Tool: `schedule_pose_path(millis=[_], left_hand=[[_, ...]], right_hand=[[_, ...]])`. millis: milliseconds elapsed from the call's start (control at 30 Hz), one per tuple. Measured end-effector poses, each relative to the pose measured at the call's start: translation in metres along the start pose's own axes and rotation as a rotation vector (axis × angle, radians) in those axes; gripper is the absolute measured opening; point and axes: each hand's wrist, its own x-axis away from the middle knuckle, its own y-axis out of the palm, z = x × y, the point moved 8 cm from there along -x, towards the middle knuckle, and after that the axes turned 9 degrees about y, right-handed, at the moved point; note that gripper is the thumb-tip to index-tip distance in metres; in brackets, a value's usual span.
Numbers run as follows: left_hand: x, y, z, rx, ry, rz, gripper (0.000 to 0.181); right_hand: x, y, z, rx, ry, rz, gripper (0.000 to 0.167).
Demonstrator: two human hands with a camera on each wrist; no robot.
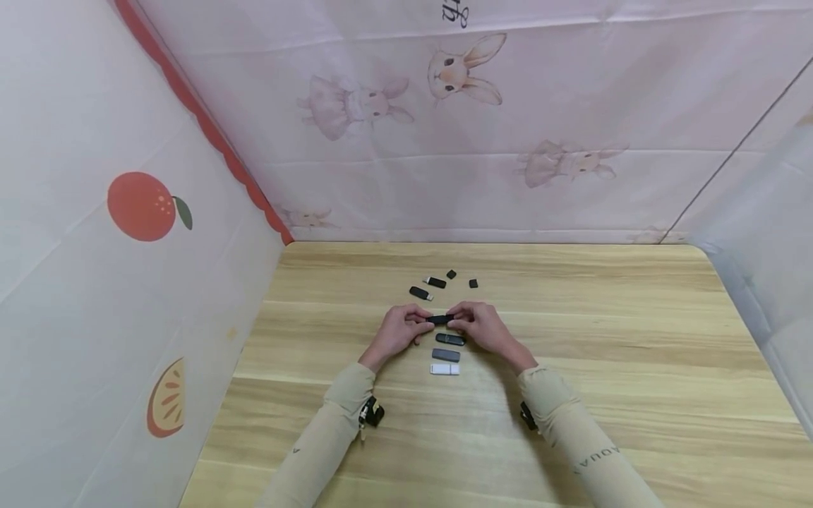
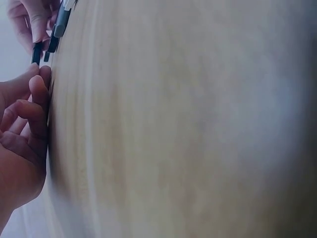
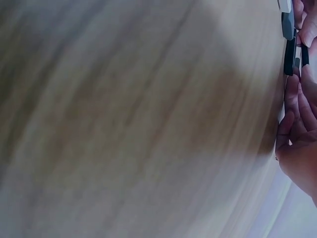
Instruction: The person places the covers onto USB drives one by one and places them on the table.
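Observation:
A black USB stick [image 1: 440,319] is held level just above the table between both hands. My left hand [image 1: 400,329] pinches its left end between thumb and fingers. At its right end my right hand [image 1: 485,327] pinches the stick, covering the tip, so whether a cap sits there cannot be made out. Directly below lie a glossy black USB stick [image 1: 451,339], a grey one [image 1: 446,355] and a white one [image 1: 444,369] in a column. In the left wrist view, thumb and fingertips meet the held stick [image 2: 36,52] from both ends.
Beyond the hands lie two black USB sticks with bare metal plugs, one farther back [image 1: 436,283] and one nearer [image 1: 420,292]. Two small black caps, a left one [image 1: 451,274] and a right one [image 1: 473,283], lie beside them. A printed curtain [image 1: 406,197] hangs behind the wooden table [image 1: 635,353].

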Motion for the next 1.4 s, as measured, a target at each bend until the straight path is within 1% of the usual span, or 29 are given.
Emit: schedule_pose_path(millis=[167,333,633,867,1033,1167,1300,1400], left_hand=[[0.000,0.000,-0.001,-0.001,0.005,-0.007,0.021],[0.001,0.000,0.001,0.009,0.008,-0.012,0.021],[-0.001,0.002,-0.002,0.008,-0.008,-0.043,0.022],[-0.005,0.000,-0.001,0.002,0.008,-0.038,0.020],[-0.005,0.002,-0.001,-0.007,0.012,-0.046,0.020],[-0.004,0.001,0.000,-0.048,0.023,-0.019,0.021],[-0.003,-0.003,0.003,-0.123,0.052,0.030,0.020],[-0.002,-0.005,0.005,-0.162,0.065,0.064,0.020]], right_hand=[[-0.002,0.001,0.000,0.035,-0.015,0.009,0.017],[-0.002,0.001,-0.001,0.056,-0.018,0.000,0.018],[-0.001,0.000,0.000,0.072,0.012,-0.027,0.017],[-0.004,-0.004,-0.002,0.070,0.005,-0.031,0.018],[-0.002,-0.008,0.004,0.087,0.034,-0.015,0.019],[0.000,-0.012,0.009,0.092,0.052,0.004,0.020],[0.001,-0.016,0.011,0.081,0.057,0.018,0.022],[0.002,-0.019,0.012,0.072,0.067,0.029,0.022]])
